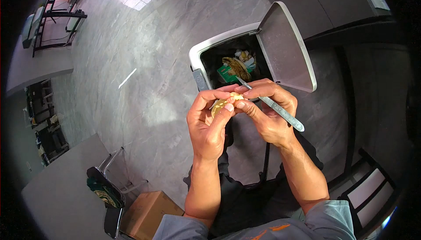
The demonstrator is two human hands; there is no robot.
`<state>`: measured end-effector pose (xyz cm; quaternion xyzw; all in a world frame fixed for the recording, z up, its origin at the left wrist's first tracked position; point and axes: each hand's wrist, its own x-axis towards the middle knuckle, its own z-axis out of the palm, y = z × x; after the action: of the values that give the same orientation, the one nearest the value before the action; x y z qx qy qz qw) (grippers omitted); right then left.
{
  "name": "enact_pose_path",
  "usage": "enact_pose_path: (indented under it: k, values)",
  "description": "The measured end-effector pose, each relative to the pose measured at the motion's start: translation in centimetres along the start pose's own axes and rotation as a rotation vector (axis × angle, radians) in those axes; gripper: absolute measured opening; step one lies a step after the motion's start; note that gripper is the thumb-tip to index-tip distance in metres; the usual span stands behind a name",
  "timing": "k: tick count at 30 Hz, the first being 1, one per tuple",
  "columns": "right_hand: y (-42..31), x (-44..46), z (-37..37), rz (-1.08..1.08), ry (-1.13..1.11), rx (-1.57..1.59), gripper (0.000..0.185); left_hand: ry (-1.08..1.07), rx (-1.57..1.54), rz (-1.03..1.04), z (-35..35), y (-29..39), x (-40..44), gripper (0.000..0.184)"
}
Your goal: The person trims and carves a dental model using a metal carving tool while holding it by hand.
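A small yellow, pale-patched piece (pixel 216 108), whose kind I cannot make out, sits between my two hands. My left hand (pixel 207 124) is closed on it, with thumb and fingers pinching its edge. The thumb and fingertips of my right hand (pixel 272 117) meet at the piece's upper right side. A metal scalpel (pixel 280 110) lies across that same hand, held among the fingers, its blade pointing up and left over the bin. The fingers partly hide the yellow piece.
Just beyond my hands stands a white-rimmed bin (pixel 196 52) with its lid (pixel 287 47) raised and rubbish (pixel 237 67) inside. A cardboard box (pixel 147 213) and a metal-framed chair (pixel 115 174) are at lower left. Another chair (pixel 372 187) is at right.
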<state>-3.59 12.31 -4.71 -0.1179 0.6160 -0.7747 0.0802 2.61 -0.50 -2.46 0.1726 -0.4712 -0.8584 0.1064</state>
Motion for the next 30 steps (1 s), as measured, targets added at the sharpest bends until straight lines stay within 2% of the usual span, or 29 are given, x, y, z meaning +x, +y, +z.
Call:
enact_pose_path:
  k: [6, 14, 18, 24, 26, 30]
  values:
    - [-0.03, 0.28, -0.05, -0.076, -0.028, -0.022, 0.015, 0.027, 0.044, 0.009, -0.22, -0.23, -0.07, 0.014]
    - [0.00, 0.05, -0.08, -0.022, 0.004, -0.016, 0.013, 0.026, 0.051, -0.018, -0.06, -0.02, -0.06, 0.013]
    - [-0.24, -0.12, 0.12, 0.033, 0.041, 0.003, 0.013, -0.002, 0.138, 0.022, -0.18, -0.23, 0.05, 0.014]
    - [-0.30, 0.07, 0.01, -0.066, 0.002, -0.059, 0.013, 0.012, 0.281, 0.121, -0.10, -0.44, -0.04, 0.024]
    - [-0.20, -0.03, 0.05, -0.040, 0.013, -0.029, 0.013, -0.011, 0.360, 0.172, -0.35, -0.54, 0.04, 0.027]
    - [-0.23, -0.16, -0.06, 0.024, 0.005, 0.080, 0.013, 0.011, 0.312, 0.192, -0.04, -0.56, 0.01, 0.028]
